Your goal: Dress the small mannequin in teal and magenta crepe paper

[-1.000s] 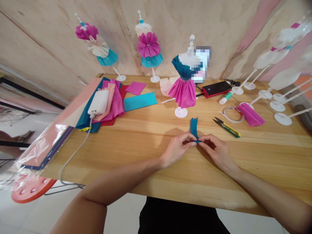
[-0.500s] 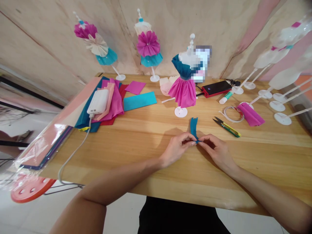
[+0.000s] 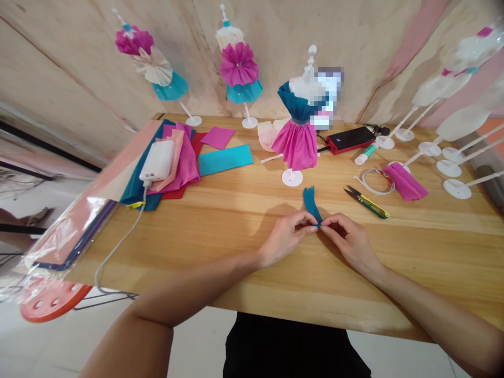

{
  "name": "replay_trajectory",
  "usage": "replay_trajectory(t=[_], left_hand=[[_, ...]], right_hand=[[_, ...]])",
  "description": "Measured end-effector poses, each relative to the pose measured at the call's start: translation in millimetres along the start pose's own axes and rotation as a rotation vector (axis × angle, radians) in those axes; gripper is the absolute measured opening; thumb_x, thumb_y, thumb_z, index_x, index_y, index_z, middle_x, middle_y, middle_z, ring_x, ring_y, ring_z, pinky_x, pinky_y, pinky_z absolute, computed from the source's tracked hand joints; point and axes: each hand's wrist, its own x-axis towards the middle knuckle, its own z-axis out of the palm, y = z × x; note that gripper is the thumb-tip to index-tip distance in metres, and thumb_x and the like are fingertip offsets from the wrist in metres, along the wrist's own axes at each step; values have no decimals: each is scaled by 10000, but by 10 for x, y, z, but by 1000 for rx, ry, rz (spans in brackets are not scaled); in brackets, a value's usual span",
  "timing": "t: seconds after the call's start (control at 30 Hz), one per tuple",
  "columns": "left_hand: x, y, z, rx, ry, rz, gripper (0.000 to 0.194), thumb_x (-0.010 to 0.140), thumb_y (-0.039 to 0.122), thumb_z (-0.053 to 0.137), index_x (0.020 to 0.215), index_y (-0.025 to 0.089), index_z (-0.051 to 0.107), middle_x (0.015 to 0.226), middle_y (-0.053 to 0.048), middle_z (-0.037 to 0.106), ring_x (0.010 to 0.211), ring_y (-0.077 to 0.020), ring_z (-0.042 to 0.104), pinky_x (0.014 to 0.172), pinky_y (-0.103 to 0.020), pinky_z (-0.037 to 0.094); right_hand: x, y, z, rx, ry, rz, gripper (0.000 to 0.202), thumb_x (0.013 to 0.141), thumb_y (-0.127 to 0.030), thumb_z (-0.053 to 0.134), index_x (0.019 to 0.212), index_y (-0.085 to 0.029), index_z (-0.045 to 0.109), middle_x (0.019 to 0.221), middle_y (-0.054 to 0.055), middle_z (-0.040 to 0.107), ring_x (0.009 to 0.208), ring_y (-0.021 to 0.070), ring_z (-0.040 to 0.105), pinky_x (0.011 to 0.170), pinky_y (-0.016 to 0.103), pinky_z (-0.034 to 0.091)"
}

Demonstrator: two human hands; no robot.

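Note:
Between my fingertips is a narrow strip of dark teal crepe paper (image 3: 310,201), its lower end pinched together and its ragged upper end pointing away from me. My left hand (image 3: 286,237) grips that end from the left, thumb against forefinger. From the right, my right hand (image 3: 350,242) pinches the same spot, nearly touching the left. Beyond the strip stands a small white dress form (image 3: 292,178) in a teal paper top and a pleated magenta skirt (image 3: 296,146). Yellow-and-green thread snips (image 3: 367,202) lie to the right of my right hand.
Two dressed forms stand at the back left near a turquoise paper rectangle (image 3: 225,160) and a white power bank (image 3: 158,160) on stacked paper. At right are a glue stick (image 3: 366,155), a cord coil (image 3: 374,181), folded magenta paper (image 3: 405,181) and several bare forms.
The free upper end of the teal strip has swung slightly left. Both hands keep their pinch in nearly the same place. The view has shifted a little.

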Motion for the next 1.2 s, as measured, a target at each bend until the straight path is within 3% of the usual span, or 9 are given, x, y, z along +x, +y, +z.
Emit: replay_trajectory(t=[0.17,0.5,0.87,1.2], left_hand=[[11,-5,-8,-57,7,3,178,863,328,605,938,167,617,921,-31,668,870,-131,612,831,-261,477],[5,-12,-21,-75,7,-17,188,850,334,625,924,161,627,913,-35,669,864,-134,619,839,-272,481],[8,27,-24,-108,19,-49,209,819,346,665,873,153,605,878,-28,656,841,-129,622,819,-272,487],[9,2,-6,-91,34,-58,208,818,338,663,853,157,567,852,-23,640,820,-126,615,797,-275,496]], right_hand=[[-16,14,5,13,-17,10,153,894,-354,605,998,-245,629,918,26,658,792,179,610,719,331,492],[3,-12,-2,5,-6,18,144,888,-369,614,943,-238,639,882,25,665,780,181,608,714,335,484],[14,-28,-27,166,-25,172,230,829,-442,665,848,-216,628,853,29,669,736,170,585,643,306,448],[22,0,-22,151,-23,162,257,822,-469,661,833,-217,612,792,20,654,682,164,567,604,300,449]])
